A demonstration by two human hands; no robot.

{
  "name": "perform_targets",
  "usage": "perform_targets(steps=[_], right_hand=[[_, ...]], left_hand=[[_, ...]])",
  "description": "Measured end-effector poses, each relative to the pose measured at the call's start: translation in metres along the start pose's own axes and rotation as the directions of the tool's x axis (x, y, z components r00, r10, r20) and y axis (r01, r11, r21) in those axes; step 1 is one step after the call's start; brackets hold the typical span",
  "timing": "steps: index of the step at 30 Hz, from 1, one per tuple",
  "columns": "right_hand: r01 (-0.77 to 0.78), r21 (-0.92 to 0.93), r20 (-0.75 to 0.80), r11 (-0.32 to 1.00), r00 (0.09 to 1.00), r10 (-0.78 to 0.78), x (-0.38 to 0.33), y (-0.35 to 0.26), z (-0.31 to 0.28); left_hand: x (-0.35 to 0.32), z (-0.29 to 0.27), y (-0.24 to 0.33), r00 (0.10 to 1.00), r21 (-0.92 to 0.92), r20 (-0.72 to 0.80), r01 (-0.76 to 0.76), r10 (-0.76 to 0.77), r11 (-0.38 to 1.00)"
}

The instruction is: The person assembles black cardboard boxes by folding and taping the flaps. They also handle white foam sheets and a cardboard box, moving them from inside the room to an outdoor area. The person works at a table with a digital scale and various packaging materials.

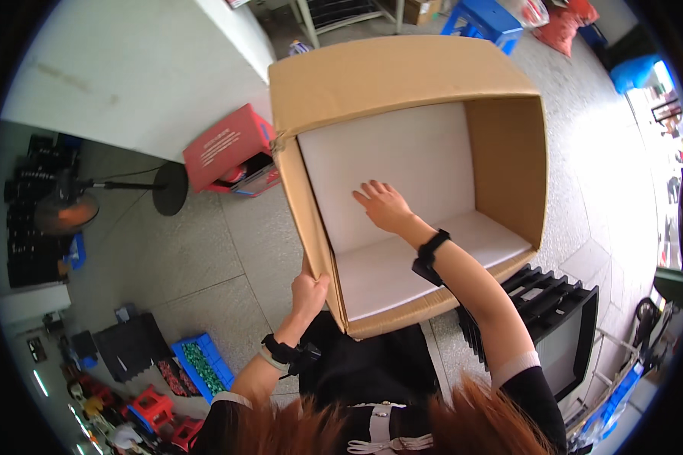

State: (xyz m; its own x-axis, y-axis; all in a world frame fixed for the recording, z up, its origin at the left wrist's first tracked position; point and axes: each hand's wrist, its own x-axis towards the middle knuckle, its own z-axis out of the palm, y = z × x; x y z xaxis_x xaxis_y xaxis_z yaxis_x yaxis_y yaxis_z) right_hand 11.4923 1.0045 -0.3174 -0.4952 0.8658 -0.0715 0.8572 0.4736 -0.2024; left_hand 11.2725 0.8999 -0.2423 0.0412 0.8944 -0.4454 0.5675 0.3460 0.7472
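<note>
On the floor at far left stands a pedestal fan (67, 211), with a red carton (226, 150) lying open near the white desk (129, 76). Lower down sits a blue crate (203, 366) of green parts. The left hand (309, 290) is closed around the near left corner edge of the cardboard box (402, 83), evidently steadying it while it is tipped toward the person. Inside, white foam lining (391, 159) covers the walls and bottom. The right hand (383, 205) is open, fingers spread flat against the rear foam panel, apparently pressing it into place. A black moulded tray (550, 299) lies just below the box, at right.
</note>
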Motion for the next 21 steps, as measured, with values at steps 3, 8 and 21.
perform_targets(steps=[3,8,21], right_hand=[[0.165,-0.214,-0.026,0.963,0.984,-0.175,0.059,-0.036,-0.009],[0.249,-0.535,0.116,0.807,0.968,-0.222,0.126,-0.041,-0.041],[0.31,-0.369,0.132,0.876,0.951,-0.28,0.128,-0.085,0.01]], left_hand=[[-0.024,-0.025,0.034,1.0,0.059,-0.002,-0.012,0.012,0.998],[-0.072,-0.051,0.046,0.987,0.153,-0.056,-0.142,0.152,0.978],[-0.123,-0.085,0.049,0.991,0.259,0.022,-0.13,0.128,0.957]])
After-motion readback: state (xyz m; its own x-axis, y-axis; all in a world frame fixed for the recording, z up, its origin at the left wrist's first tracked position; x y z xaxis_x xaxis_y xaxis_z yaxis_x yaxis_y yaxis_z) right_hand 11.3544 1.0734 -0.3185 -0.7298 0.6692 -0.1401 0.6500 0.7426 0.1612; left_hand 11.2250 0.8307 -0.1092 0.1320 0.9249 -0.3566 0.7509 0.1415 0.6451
